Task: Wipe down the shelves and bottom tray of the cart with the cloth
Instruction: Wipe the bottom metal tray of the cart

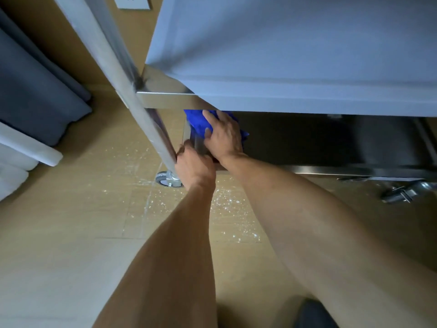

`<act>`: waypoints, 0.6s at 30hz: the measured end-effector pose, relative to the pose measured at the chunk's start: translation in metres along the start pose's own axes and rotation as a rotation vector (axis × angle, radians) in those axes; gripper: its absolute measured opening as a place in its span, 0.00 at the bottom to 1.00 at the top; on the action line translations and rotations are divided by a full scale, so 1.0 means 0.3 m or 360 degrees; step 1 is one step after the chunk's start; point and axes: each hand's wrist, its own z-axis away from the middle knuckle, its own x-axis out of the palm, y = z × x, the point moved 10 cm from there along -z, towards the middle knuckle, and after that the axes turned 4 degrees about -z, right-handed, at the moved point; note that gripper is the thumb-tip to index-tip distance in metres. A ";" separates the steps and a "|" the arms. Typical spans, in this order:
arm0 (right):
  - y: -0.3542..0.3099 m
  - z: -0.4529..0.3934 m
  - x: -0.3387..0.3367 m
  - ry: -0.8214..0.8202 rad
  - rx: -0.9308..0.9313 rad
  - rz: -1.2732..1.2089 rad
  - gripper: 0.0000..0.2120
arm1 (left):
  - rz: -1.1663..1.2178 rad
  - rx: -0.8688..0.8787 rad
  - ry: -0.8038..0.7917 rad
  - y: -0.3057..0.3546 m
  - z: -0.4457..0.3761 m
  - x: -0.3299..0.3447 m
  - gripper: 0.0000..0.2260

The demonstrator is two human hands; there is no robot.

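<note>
The steel cart fills the upper right, with a middle shelf wrapped in pale film and a dark bottom tray beneath it. A blue cloth lies in the tray's near-left corner. My right hand presses flat on the cloth, fingers spread. My left hand grips the tray's corner beside the cart's upright post. Much of the cloth is hidden under my right hand and the shelf edge.
A caster wheel sits below the corner post, another caster at the right. Dark curtain and white bedding stand at the left. The tan floor shows scattered white specks.
</note>
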 end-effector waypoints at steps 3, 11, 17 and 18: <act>0.064 0.054 -0.068 0.0128 0.0066 0.0042 0.25 | 0.0160 -0.0026 0.0152 -0.052 0.094 -0.052 0.08; 0.379 0.231 -0.250 0.0283 0.0740 0.0217 0.28 | 0.0404 -0.0323 0.0419 -0.106 0.047 -0.217 0.36; 0.408 0.198 -0.238 0.0158 0.0714 0.0263 0.30 | 0.0632 -0.0226 0.0366 -0.101 0.024 -0.196 0.39; 0.395 0.172 -0.223 0.0137 0.0675 0.0279 0.30 | 0.0625 -0.0184 0.0390 -0.103 0.022 -0.195 0.39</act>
